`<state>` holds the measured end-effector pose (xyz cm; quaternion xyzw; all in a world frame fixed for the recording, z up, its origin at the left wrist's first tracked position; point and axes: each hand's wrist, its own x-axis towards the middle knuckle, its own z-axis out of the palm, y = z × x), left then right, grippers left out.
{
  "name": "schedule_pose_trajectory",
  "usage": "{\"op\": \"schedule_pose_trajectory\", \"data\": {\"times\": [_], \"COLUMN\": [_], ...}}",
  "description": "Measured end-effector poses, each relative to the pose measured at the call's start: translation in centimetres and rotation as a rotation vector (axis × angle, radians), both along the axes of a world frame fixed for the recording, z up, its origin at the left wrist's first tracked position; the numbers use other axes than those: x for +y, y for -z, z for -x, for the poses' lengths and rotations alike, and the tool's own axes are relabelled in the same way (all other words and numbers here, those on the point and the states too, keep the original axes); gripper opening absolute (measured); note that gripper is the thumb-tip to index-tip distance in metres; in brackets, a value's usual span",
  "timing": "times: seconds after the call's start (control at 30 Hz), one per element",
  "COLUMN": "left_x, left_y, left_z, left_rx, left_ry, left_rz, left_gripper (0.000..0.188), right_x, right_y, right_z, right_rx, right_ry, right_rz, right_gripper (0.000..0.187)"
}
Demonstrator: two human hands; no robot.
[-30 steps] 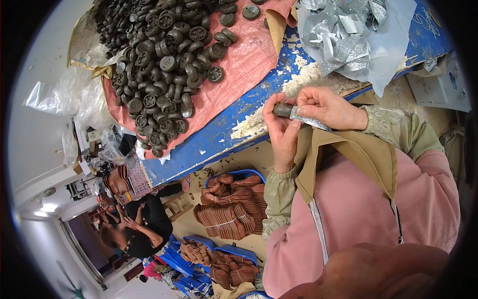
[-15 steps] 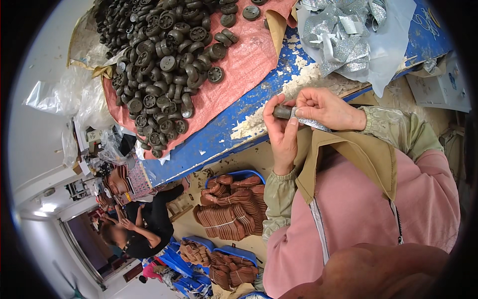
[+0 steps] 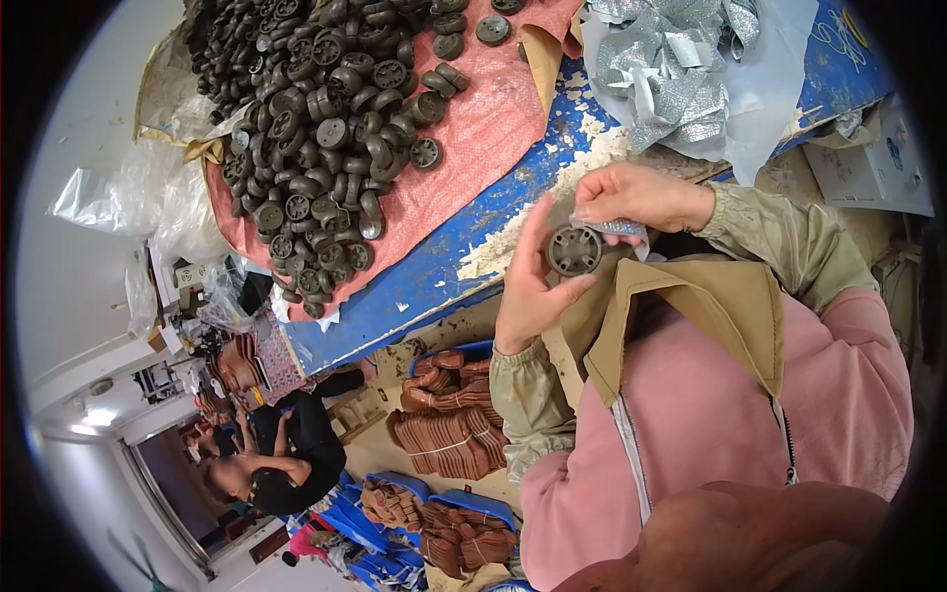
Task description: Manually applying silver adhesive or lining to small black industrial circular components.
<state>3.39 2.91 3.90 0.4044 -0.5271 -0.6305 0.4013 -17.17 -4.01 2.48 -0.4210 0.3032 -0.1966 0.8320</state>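
A small dark grey wheel (image 3: 574, 253) with a spoked hub sits between the thumb and fingers of my left hand (image 3: 531, 286), its flat face turned up into view. The thumb lies along its near edge and a finger stretches up its left side. My right hand (image 3: 639, 197), fingers curled, pinches a silver glitter strip (image 3: 621, 229). One end of the strip reaches the wheel's upper right rim; whether it sticks there I cannot tell. Both hands are in front of the worn blue table edge, above a tan apron (image 3: 641, 306).
A big heap of dark wheels (image 3: 316, 138) lies on a pink woven sheet (image 3: 473, 158) on the blue table (image 3: 414, 286). Silver glitter pieces (image 3: 671, 79) rest on clear plastic at the far right. Bundled brown parts (image 3: 444, 434) fill blue crates below. Another person (image 3: 286, 464) works farther left.
The wheel has turned from edge-on to face-up. My left hand's fingers have spread and moved slightly left and nearer. My right hand has shifted slightly, still pinching the strip.
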Motion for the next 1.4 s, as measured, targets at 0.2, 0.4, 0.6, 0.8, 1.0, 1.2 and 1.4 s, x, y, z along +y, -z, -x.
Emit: {"op": "schedule_pose_trajectory", "data": {"times": [0.2, 0.4, 0.6, 0.8, 1.0, 1.2, 1.4], "left_x": [0.4, 0.5, 0.6, 0.0, 0.4, 0.5, 0.4], "left_y": [0.3, 0.3, 1.0, 2.3, 1.7, 2.7, 3.6], "left_z": [-0.7, -0.8, -1.1, -0.6, 0.7, 1.2, 1.9], "left_rx": [0.003, 0.015, -0.068, -0.278, -0.081, -0.159, -0.237], "left_ry": [0.024, -0.043, -0.14, -0.155, -0.281, -0.377, -0.403], "left_rz": [-0.137, -0.155, -0.141, 0.289, 0.083, 0.145, 0.18], "left_gripper": [0.068, 0.061, 0.055, 0.049, 0.042, 0.042, 0.047], "right_x": [1.0, 1.8, 2.1, 3.0, 3.0, 3.2, 3.3], "right_y": [0.3, 0.9, -0.1, 0.6, 0.8, 0.7, 0.8], "right_z": [0.6, 0.3, 0.1, 0.1, 0.5, 0.4, 0.1], "right_rx": [0.022, 0.152, 0.321, 0.412, 0.382, 0.393, 0.421], "right_ry": [-0.025, 0.064, 0.016, 0.032, -0.003, 0.016, 0.031], "right_rz": [0.451, 0.516, 0.702, 0.814, 0.692, 0.769, 0.884], "right_gripper": [0.034, 0.02, 0.025, 0.024, 0.018, 0.016, 0.012]}}
